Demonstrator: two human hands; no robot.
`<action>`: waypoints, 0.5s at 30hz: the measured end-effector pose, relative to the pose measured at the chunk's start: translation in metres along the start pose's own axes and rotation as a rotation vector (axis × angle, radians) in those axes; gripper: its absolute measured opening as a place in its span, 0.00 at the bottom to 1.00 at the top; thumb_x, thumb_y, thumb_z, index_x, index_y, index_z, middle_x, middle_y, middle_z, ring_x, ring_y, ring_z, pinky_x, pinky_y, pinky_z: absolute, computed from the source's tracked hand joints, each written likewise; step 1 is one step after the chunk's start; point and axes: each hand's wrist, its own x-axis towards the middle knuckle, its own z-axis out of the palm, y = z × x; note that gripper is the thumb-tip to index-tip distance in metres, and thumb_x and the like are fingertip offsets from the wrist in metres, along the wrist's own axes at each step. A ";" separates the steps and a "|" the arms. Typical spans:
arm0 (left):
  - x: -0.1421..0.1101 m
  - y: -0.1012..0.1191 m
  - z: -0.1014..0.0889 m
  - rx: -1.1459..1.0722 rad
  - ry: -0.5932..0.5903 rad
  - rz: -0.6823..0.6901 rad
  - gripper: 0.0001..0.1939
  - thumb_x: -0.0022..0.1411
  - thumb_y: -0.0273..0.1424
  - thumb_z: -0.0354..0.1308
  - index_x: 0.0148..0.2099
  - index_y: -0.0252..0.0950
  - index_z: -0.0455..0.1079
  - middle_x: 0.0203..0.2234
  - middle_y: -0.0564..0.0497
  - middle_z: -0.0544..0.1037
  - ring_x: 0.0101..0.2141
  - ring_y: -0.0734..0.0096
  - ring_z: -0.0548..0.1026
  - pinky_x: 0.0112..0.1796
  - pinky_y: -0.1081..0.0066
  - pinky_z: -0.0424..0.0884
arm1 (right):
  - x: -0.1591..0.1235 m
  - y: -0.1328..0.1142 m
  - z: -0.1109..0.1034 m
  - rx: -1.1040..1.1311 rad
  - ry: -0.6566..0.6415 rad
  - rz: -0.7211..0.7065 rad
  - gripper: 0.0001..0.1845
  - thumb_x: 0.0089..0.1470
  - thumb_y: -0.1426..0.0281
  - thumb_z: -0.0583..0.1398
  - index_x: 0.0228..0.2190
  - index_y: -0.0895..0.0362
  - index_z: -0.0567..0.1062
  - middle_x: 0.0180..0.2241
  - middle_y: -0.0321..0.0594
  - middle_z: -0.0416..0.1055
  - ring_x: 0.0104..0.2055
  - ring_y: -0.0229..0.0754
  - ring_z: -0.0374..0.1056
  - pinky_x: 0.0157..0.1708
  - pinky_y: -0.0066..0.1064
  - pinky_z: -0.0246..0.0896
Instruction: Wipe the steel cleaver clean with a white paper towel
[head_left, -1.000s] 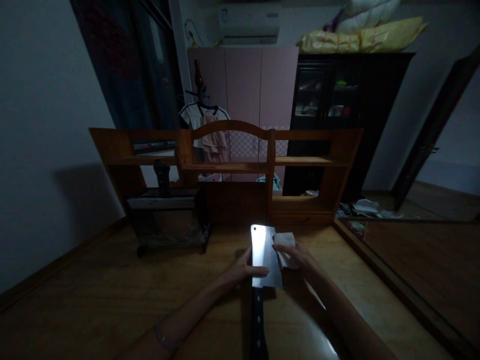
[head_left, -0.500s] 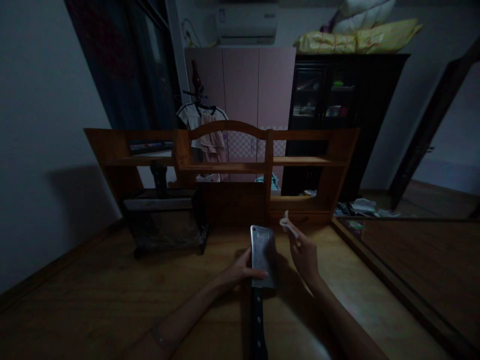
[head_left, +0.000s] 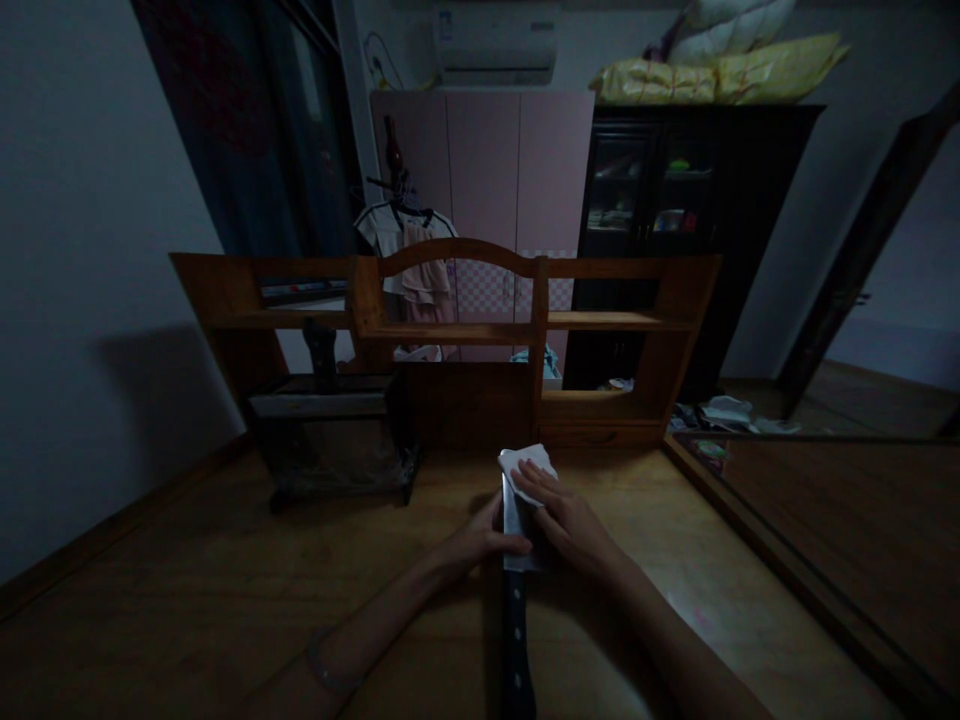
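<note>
A cleaver (head_left: 516, 535) with a broad metal blade and a black riveted handle lies in front of me, the handle toward my body. My left hand (head_left: 487, 538) is closed around the blade's left edge, its thumb on the flat face near the handle. Against the far part of the blade, my right hand (head_left: 559, 505) presses a folded white tissue (head_left: 529, 462) under its fingers. Tissue and fingers cover much of the upper blade.
On the left of the wooden desktop (head_left: 405, 610) stands a dark knife block (head_left: 330, 440) with a black handle sticking up. A wooden shelf unit (head_left: 465, 335) spans the back. Beyond it are a pink wardrobe (head_left: 484, 170) and a black cabinet (head_left: 750, 200).
My right hand has moved left and down from beside the cleaver, bringing the white tissue flat onto the blade. The left hand keeps its grip in the same place.
</note>
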 end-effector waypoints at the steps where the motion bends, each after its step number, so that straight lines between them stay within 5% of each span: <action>1: 0.000 -0.001 0.000 0.000 0.002 0.002 0.42 0.44 0.24 0.69 0.61 0.39 0.59 0.50 0.46 0.72 0.46 0.57 0.71 0.46 0.63 0.67 | 0.000 -0.001 0.000 0.012 -0.001 -0.002 0.31 0.56 0.75 0.52 0.61 0.49 0.59 0.64 0.38 0.51 0.67 0.47 0.45 0.64 0.48 0.42; 6: 0.001 -0.003 -0.002 0.009 -0.003 0.004 0.36 0.44 0.23 0.68 0.57 0.37 0.64 0.46 0.47 0.74 0.45 0.58 0.72 0.44 0.64 0.68 | 0.000 -0.007 0.004 0.092 0.047 0.019 0.29 0.52 0.74 0.56 0.57 0.49 0.66 0.61 0.40 0.61 0.63 0.50 0.55 0.61 0.47 0.50; 9: 0.000 -0.004 -0.003 0.045 0.014 -0.016 0.32 0.45 0.25 0.68 0.54 0.35 0.66 0.43 0.48 0.75 0.44 0.59 0.72 0.43 0.65 0.68 | 0.001 -0.012 0.008 0.048 0.123 0.049 0.35 0.51 0.76 0.56 0.61 0.48 0.60 0.59 0.41 0.63 0.59 0.49 0.60 0.57 0.44 0.56; 12: 0.000 -0.005 -0.003 0.047 0.022 -0.012 0.33 0.44 0.25 0.68 0.54 0.36 0.66 0.43 0.48 0.75 0.44 0.60 0.72 0.44 0.65 0.68 | 0.002 -0.015 0.014 -0.085 0.165 0.047 0.44 0.48 0.80 0.56 0.64 0.47 0.50 0.64 0.39 0.54 0.63 0.49 0.53 0.60 0.44 0.53; 15: 0.001 -0.004 -0.002 0.014 0.006 -0.005 0.35 0.44 0.24 0.68 0.56 0.36 0.64 0.45 0.47 0.75 0.45 0.58 0.72 0.45 0.63 0.68 | 0.003 -0.010 0.022 -0.176 0.152 0.016 0.42 0.48 0.81 0.54 0.63 0.47 0.53 0.67 0.35 0.41 0.68 0.49 0.41 0.64 0.46 0.44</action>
